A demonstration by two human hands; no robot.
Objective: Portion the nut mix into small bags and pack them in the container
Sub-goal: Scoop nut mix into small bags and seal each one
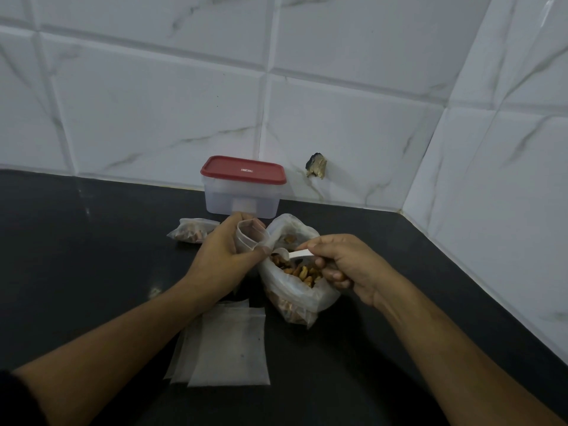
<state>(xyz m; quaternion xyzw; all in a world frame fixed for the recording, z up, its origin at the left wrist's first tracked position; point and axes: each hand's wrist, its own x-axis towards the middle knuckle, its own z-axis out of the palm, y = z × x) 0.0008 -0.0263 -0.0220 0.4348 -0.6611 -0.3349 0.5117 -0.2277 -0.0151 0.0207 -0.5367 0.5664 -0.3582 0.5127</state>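
A large clear bag of nut mix [299, 287] stands open on the black counter [92, 256]. My left hand [221, 256] grips a small empty clear bag [250, 238], holding its mouth open just left of the big bag. My right hand [341, 265] pinches the handle of a white spoon [292, 254], whose bowl sits over the nuts in the big bag's mouth. A filled small bag [192, 230] lies behind my left hand. The clear container with a red lid [242, 186] stands shut at the back by the wall.
A stack of flat empty small bags [227, 348] lies near the front, under my left forearm. White marble-look tiles form the back wall and the right wall [491, 179]. A chipped dark spot [316, 165] marks the back wall.
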